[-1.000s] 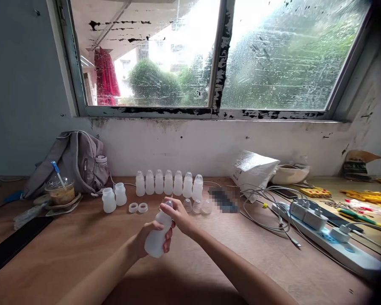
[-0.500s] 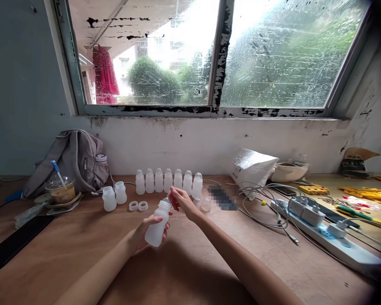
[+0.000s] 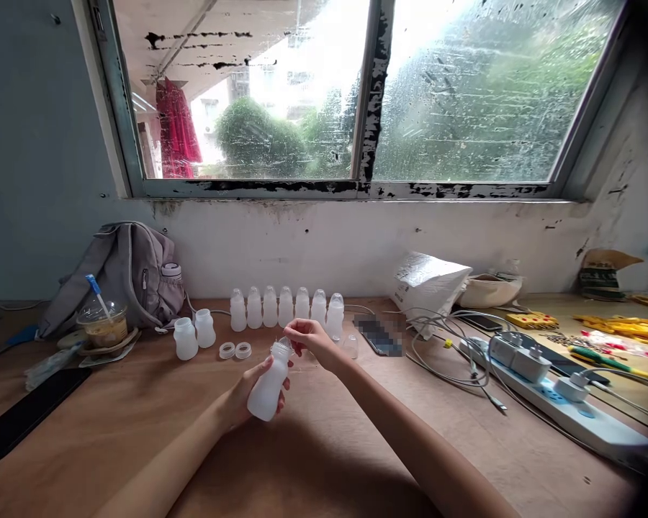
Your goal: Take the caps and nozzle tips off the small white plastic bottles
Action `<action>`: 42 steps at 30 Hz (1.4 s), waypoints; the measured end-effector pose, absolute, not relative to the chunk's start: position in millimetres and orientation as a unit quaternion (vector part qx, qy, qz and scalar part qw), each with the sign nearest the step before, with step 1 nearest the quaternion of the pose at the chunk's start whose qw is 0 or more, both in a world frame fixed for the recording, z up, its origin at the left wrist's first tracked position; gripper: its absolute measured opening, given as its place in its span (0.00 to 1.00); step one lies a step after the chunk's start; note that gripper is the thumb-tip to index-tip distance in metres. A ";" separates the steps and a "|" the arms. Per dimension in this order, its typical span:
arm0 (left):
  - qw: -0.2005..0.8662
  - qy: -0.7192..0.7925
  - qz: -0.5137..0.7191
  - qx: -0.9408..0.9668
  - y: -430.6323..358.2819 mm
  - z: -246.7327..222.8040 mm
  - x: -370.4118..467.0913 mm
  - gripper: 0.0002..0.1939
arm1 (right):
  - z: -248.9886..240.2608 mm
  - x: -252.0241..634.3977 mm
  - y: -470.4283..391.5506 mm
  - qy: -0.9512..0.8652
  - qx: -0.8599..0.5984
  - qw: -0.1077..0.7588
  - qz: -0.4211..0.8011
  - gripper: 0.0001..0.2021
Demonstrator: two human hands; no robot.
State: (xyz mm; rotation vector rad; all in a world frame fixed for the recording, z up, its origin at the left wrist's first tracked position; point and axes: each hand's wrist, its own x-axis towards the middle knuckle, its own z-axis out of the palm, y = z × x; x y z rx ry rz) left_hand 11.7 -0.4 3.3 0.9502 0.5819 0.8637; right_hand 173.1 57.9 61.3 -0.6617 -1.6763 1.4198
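My left hand point(image 3: 248, 388) is wrapped round a frosted baby bottle point(image 3: 267, 394), which leans with its mouth up and to the right. At that mouth the fingertips of my right hand point(image 3: 309, 338) pinch a small clear nipple-like piece point(image 3: 281, 343); its exact shape is hard to make out. Beyond my hands, several capped baby bottles point(image 3: 270, 308) stand in a row. Two uncapped bottles point(image 3: 186, 339) stand to the left, and two white screw rings point(image 3: 243, 350) lie beside them. Just right of my right hand sits a clear bottle cap point(image 3: 351, 347).
To the right lie a phone point(image 3: 376, 335), tangled cables point(image 3: 437, 360) and a power strip point(image 3: 551, 399) with plugs. A drink cup point(image 3: 104, 327), a grey backpack point(image 3: 135, 273) and a long black object point(image 3: 27, 414) occupy the left. Behind stands a white bag point(image 3: 429, 284).
My right fingertips have shifted slightly left and down at the bottle's mouth. The bottle stays in my left hand, nearly unmoved.
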 end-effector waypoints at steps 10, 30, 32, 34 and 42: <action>0.627 0.307 0.497 0.515 2.8 6.1 12.9 0.18 | 60.9 176.7 67.4 -0.629 -0.266 0.476 0.555 0.13; 0.046 0.443 0.418 0.792 18.8 4.3 -16.9 0.20 | 49.0 187.7 89.4 -0.636 -0.337 0.504 0.477 0.13; 0.016 0.448 0.407 0.796 20.1 8.9 -20.5 0.19 | 51.3 188.0 87.2 -0.638 -0.341 0.502 0.475 0.13; -0.044 0.460 0.388 0.797 23.1 17.9 -25.9 0.19 | 54.2 188.3 84.6 -0.642 -0.347 0.497 0.469 0.13; -0.285 0.592 0.272 0.704 68.6 65.1 -64.4 0.21 | 48.1 184.6 82.6 -0.690 -0.357 0.447 0.444 0.10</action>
